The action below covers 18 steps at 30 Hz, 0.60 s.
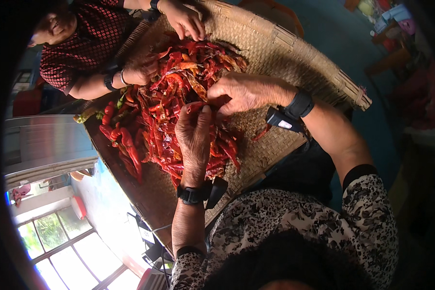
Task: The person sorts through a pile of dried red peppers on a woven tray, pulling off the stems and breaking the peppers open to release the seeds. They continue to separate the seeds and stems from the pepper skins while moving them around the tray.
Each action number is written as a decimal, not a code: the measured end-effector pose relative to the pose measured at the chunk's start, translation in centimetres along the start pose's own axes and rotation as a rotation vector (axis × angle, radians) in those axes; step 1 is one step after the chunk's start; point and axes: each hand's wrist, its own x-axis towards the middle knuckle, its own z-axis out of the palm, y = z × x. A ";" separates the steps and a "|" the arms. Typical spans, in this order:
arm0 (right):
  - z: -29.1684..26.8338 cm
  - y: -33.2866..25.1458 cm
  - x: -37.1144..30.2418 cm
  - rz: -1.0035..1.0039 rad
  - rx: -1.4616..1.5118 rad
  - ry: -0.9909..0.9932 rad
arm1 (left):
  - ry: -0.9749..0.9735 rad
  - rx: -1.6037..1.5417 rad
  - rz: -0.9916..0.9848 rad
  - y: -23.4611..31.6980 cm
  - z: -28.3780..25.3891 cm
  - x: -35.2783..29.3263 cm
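Note:
A broad heap of dried red chili peppers (164, 137) lies on a woven bamboo tray (280, 87) in front of me. My left hand (193, 133) is over the near part of the heap, its thumb and fingers pinched on a red chili pepper (194, 108). Close beside it, my right hand (241, 92) reaches in from the right with its fingers curled down at the same spot. Its fingertips are partly hidden, so whatever they grip cannot be made out.
Across the heap, a co-worker's hands (183, 21) touch the peppers. Plump fresh red chilies (128, 145) lie at the left edge, with a few greenish ones (84, 116). The tray's thick bound rim (319, 53) curves along the far right. A window (67, 241) is at lower left.

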 end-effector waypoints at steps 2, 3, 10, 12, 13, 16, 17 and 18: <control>1.0 0.5 -0.4 -0.125 -0.049 0.147 | -0.002 -0.042 0.018 0.0 0.1 0.1; 1.1 0.6 -0.4 -0.180 -0.055 0.213 | -0.009 -0.086 0.029 0.0 0.2 0.1; -2.2 1.3 -0.5 0.042 0.108 0.305 | -0.040 0.118 0.147 -0.6 1.5 -1.1; -3.6 1.5 -1.0 0.029 0.468 0.558 | -0.198 0.419 0.205 -0.9 2.1 -2.1; -4.7 1.3 -1.7 0.047 0.584 0.667 | -0.318 0.586 0.221 -0.4 2.9 -2.6; -6.1 3.8 -2.4 -0.124 1.010 1.018 | -0.481 0.797 0.389 -0.7 4.2 -3.8; -6.3 4.8 -2.3 -0.122 1.008 1.020 | -0.531 0.845 0.374 -0.1 4.4 -3.9; -6.5 5.9 -2.4 -0.144 1.143 0.957 | -0.534 0.842 0.374 0.0 4.6 -4.0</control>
